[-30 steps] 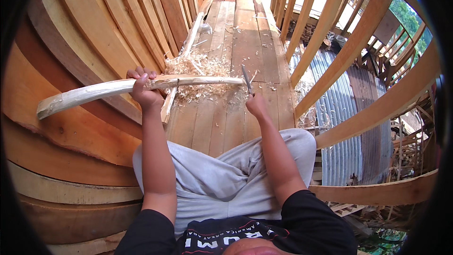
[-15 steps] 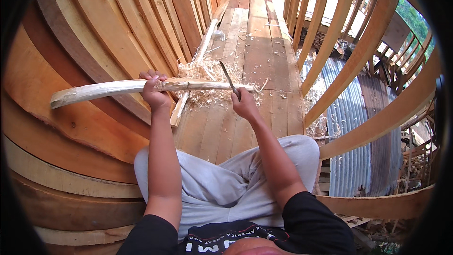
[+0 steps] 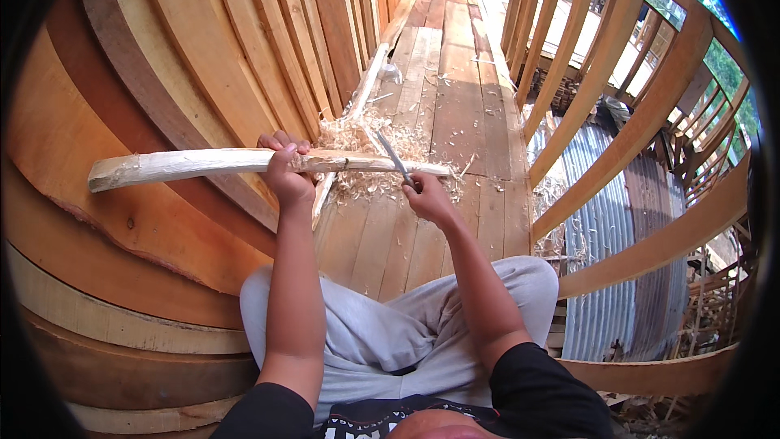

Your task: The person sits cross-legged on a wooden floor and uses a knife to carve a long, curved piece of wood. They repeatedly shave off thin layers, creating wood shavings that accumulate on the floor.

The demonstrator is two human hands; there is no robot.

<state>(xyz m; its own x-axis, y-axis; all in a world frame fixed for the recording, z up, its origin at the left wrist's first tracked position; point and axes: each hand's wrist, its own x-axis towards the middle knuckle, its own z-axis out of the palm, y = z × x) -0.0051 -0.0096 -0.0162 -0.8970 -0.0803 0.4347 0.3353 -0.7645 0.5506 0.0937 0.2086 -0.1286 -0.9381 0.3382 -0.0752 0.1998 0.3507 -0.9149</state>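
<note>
A long, pale, peeled wooden pole [image 3: 187, 162] lies across in front of me, its thick end at the left and its thinner end at the right. My left hand [image 3: 288, 167] is closed around its middle. In my right hand [image 3: 429, 195] is a knife [image 3: 392, 151], its long blade pointing up and to the left across the pole near the thin end. Curly wood shavings [image 3: 390, 134] are heaped just behind the pole. Under it, close to my left hand, another pale piece of wood [image 3: 322, 197] sticks out toward me.
Upright planks [image 3: 236, 41] wall the left side. At the right stands a wooden railing [image 3: 650, 171], with corrugated metal sheets [image 3: 597, 236] below it. Scattered shavings dot the plank floor [image 3: 463, 106]. A clear cup-like object [image 3: 392, 73] sits farther back beside a long pale strip.
The view has shifted slightly, so the scene sits lower and to the right. Both hands keep their holds; the knife blade stays over the pole near its thin end, its face now catching more light.
</note>
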